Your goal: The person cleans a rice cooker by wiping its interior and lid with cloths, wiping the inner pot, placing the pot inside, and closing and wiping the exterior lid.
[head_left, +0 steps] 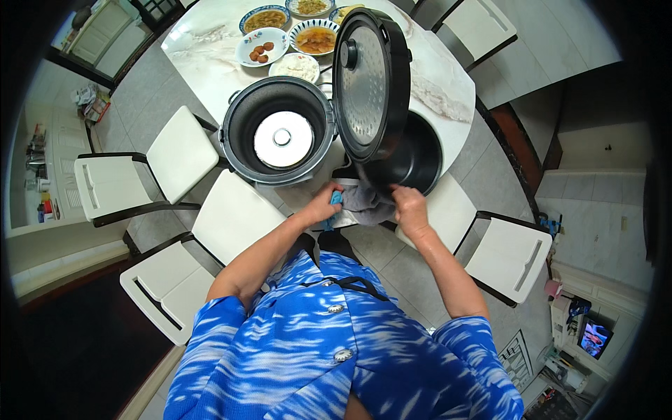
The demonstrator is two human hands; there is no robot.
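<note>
At the near edge of the table, my left hand [323,205] is closed on a blue cloth [333,211]. A grey towel [365,203] lies bunched between both hands. My right hand [412,210] is at the near rim of a black inner pot [412,157]; its fingers are partly hidden, and whether they grip the rim or the towel is unclear. The open rice cooker [278,131] stands to the left, its silvery heating plate showing inside. Its raised lid [370,84] hides part of the inner pot.
Behind the cooker on the marble-patterned table [441,86] are a plate of rice [295,67], a plate of brown balls [261,51], a bowl of soup [315,40] and other dishes. White chairs [236,215] stand left and right of me, close to the table.
</note>
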